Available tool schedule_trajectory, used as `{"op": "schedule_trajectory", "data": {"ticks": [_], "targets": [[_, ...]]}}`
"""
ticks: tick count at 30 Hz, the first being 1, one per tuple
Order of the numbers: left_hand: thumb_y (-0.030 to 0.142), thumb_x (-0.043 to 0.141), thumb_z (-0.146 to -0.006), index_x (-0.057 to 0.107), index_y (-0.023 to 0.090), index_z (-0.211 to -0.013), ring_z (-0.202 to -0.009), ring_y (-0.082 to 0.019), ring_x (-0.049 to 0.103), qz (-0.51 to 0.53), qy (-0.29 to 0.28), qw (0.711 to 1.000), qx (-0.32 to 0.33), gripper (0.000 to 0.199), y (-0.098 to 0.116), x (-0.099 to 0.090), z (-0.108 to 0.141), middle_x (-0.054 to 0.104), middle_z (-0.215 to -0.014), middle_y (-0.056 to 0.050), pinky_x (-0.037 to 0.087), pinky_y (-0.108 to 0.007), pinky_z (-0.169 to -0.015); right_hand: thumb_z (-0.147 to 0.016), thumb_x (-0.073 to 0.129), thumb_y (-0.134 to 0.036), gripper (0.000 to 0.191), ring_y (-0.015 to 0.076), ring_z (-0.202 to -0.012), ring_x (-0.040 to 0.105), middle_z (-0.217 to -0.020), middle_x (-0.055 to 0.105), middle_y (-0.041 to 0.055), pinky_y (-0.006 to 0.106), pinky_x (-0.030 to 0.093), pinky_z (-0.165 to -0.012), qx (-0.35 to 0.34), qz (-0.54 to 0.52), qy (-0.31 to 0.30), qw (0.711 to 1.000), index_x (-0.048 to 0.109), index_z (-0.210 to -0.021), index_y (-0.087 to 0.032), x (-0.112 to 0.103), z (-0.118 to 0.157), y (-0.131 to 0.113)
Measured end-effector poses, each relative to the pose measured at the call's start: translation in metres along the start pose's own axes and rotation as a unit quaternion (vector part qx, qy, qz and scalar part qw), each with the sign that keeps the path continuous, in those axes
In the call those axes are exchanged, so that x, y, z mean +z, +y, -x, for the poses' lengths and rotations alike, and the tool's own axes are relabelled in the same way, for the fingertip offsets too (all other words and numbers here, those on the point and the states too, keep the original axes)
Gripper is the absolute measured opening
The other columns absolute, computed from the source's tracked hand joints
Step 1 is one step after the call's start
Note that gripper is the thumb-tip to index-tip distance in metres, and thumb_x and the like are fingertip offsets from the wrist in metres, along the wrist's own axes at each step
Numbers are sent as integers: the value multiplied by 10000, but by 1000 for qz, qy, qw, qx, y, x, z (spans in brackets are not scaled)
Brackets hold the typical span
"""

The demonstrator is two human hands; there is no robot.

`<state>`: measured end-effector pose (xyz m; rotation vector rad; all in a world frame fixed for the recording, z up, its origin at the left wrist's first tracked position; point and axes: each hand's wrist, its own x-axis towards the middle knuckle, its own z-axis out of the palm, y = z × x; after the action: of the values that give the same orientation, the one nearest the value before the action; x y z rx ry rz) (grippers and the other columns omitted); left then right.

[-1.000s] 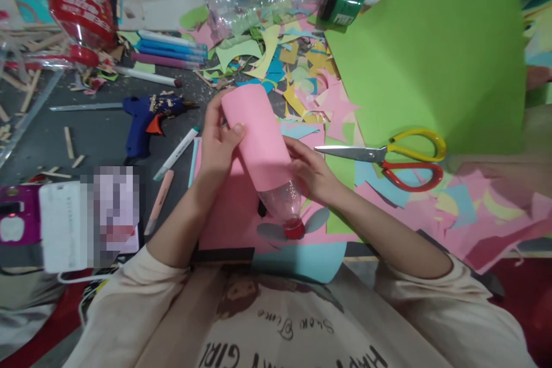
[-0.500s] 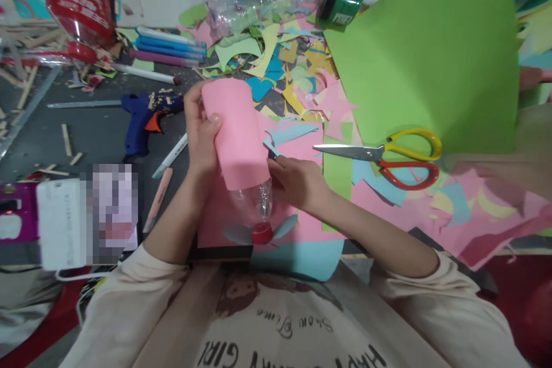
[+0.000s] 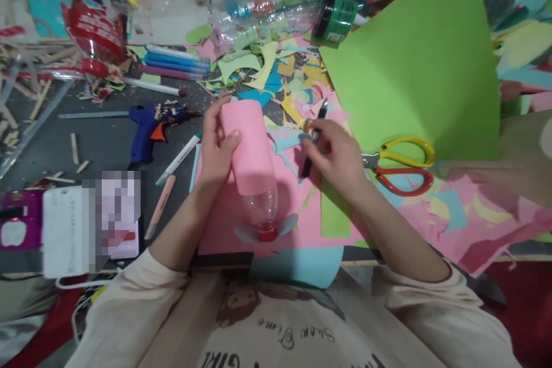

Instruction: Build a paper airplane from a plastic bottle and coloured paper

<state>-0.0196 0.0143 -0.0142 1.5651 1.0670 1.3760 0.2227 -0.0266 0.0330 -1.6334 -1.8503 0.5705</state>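
My left hand (image 3: 218, 146) grips a plastic bottle (image 3: 252, 146) wrapped in pink paper, its thumb across the paper. The bottle's clear neck and red cap (image 3: 267, 232) point towards me, and blue-grey paper pieces stick out on both sides of the cap. To the right, my right hand (image 3: 338, 155) is closed around a black pen (image 3: 322, 110), whose tip points away from me. Beneath both hands lies a pink paper sheet (image 3: 297, 218) with blue paper pieces. Scissors (image 3: 407, 164) with yellow and red handles lie just beyond my right hand, which covers their blades.
A blue glue gun (image 3: 144, 126), several markers (image 3: 176, 60) and a phone (image 3: 121, 241) lie on the left. Paper scraps (image 3: 276, 75) and clear bottles (image 3: 267, 6) fill the back. A large green sheet (image 3: 422, 69) spreads on the right.
My right hand has moved away from the bottle, to the right and forward, with the black pen now plainly visible in it. My left hand still holds the bottle, which stands slightly more upright in view.
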Motion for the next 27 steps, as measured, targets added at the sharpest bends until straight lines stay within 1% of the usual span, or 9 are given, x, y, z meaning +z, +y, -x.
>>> {"op": "schedule_trajectory", "data": {"ticks": [2,4,7,9,12,16,19,22,27], "targets": [[682,633,-855,500,406,-1367,-1339,-301,540,-7,-11,1000,0,596,-2,5,2,537,-1455,-34,471,-456,-1100,-959,534,-444,290,234,-785,578,-873,606,49,394,492,-727,7,10,53,999,621,-1171,-266,-8,-2,4],[678,628,-863,486,382,-1379,-1336,-300,546,-6,-29,1000,0,612,-1,12,4,526,-1468,-55,478,-455,-1101,-985,498,-482,335,233,-805,577,-909,586,50,412,516,-743,-15,-28,65,997,591,-1246,-293,-7,3,1],[683,623,-864,474,355,-1399,-1380,-308,516,-2,-75,997,-5,645,3,23,9,515,-1484,-76,471,-463,-1124,-961,531,-536,477,239,-910,616,-1201,569,98,419,563,-726,-77,-106,0,991,489,-1392,-337,8,20,-10],[706,617,-854,446,355,-1438,-1435,-327,463,0,-107,994,-16,703,6,28,14,479,-1530,-85,459,-476,-1143,-936,558,-560,623,305,-1138,601,-1438,449,144,478,586,-796,-84,-129,-45,987,376,-1493,-348,19,30,-15],[739,599,-843,310,396,-1536,-1513,-367,349,2,-135,990,-33,825,7,30,20,340,-1643,-89,468,-505,-1137,-923,566,-592,711,370,-1424,415,-1593,285,141,581,537,-987,-57,-145,-57,986,288,-1539,-371,27,35,-14],[716,648,-823,170,451,-1586,-1578,-380,171,-28,-167,985,-11,939,7,27,23,160,-1719,-31,412,-552,-1186,-976,446,-625,605,346,-1553,222,-1655,199,89,635,402,-1143,-30,-169,-22,985,302,-1525,-414,28,29,-7],[691,657,-834,273,407,-1566,-1567,-359,227,-56,-156,986,6,874,6,24,20,257,-1692,-49,345,-531,-1237,-986,370,-660,599,325,-1567,204,-1680,149,61,632,382,-1164,-36,-173,-28,984,299,-1535,-431,30,27,-5],[644,595,-906,439,344,-1486,-1481,-320,408,-86,-129,988,11,672,8,18,14,433,-1595,-73,450,-478,-1161,-980,340,-685,616,308,-1574,180,-1669,192,50,640,302,-1213,-73,-137,-24,988,312,-1541,-434,33,28,-3],[515,614,-947,685,315,-1191,-1192,-284,610,-182,-21,981,57,323,9,-12,-3,686,-1205,-30,459,-525,-1085,-1004,284,-649,577,287,-1554,232,-1639,258,39,628,286,-1227,-121,-129,3,984,295,-1547,-453,33,30,3]]}}
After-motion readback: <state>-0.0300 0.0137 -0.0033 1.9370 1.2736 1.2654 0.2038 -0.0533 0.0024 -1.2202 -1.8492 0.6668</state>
